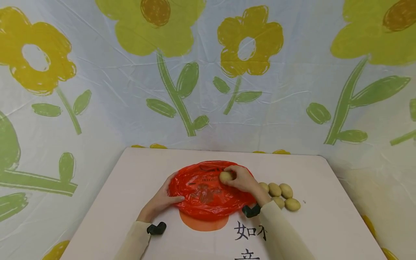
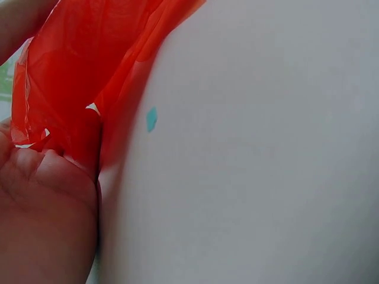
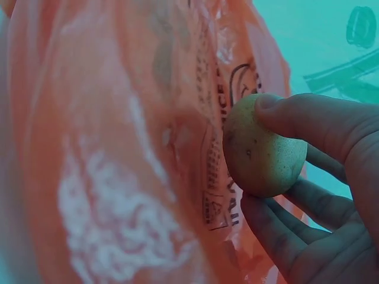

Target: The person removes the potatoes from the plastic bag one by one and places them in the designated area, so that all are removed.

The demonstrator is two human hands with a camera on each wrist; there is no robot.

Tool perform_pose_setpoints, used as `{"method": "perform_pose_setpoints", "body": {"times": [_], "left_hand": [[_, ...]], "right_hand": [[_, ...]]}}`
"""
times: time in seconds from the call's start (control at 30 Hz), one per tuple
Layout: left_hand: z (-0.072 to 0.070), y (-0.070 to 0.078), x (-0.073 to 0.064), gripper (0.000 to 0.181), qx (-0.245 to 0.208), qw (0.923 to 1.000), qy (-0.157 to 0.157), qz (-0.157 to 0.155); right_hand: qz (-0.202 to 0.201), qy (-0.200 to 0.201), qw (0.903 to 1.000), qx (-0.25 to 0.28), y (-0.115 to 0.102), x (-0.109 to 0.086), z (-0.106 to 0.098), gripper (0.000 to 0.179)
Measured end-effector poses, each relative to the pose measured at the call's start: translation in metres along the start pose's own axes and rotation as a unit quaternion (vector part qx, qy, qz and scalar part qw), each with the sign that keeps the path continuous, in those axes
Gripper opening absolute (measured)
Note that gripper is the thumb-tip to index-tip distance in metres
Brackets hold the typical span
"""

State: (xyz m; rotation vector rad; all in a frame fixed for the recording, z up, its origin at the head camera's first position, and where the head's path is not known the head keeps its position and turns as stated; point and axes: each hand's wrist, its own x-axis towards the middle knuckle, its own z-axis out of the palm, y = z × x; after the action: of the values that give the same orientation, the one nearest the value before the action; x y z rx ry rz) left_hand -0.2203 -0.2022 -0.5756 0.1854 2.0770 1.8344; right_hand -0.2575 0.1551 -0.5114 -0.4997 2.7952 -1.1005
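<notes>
A red plastic bag lies spread on the table, with darker shapes showing through its film. My left hand holds the bag's left side; in the left wrist view the red film passes between thumb and palm, hiding most of the fingers. Above the right part of the bag, my right hand pinches a potato between thumb and fingertips. The right wrist view shows this potato as yellowish with small dark spots, right in front of the bag's printed film.
Several more potatoes sit on the table to the right of the bag, partly behind the right forearm. Black characters and an orange disc mark the pale tabletop. Flower-printed cloth hangs behind and beside the table.
</notes>
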Motion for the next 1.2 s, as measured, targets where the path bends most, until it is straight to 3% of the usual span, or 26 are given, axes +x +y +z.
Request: {"method": "perform_pose_setpoints", "body": {"times": [0.3, 0.67, 0.87, 1.2], "left_hand": [[-0.001, 0.001, 0.001, 0.105, 0.011, 0.9999, 0.007, -0.002], [-0.003, 0.000, 0.002, 0.105, 0.025, 0.9996, 0.011, 0.002], [-0.001, -0.001, 0.001, 0.106, 0.035, 0.9993, 0.016, -0.004], [0.002, 0.001, 0.000, 0.105, 0.032, 0.9992, 0.021, -0.014]], "right_hand": [[-0.004, 0.017, 0.9996, 0.023, -0.011, -0.009, -0.008, 0.046], [-0.015, 0.062, 0.9959, 0.063, -0.020, -0.031, -0.038, 0.048], [0.006, 0.089, 0.9930, 0.078, -0.014, -0.055, -0.063, 0.050], [0.046, 0.137, 0.9882, 0.050, 0.018, -0.109, -0.102, 0.051]]}}
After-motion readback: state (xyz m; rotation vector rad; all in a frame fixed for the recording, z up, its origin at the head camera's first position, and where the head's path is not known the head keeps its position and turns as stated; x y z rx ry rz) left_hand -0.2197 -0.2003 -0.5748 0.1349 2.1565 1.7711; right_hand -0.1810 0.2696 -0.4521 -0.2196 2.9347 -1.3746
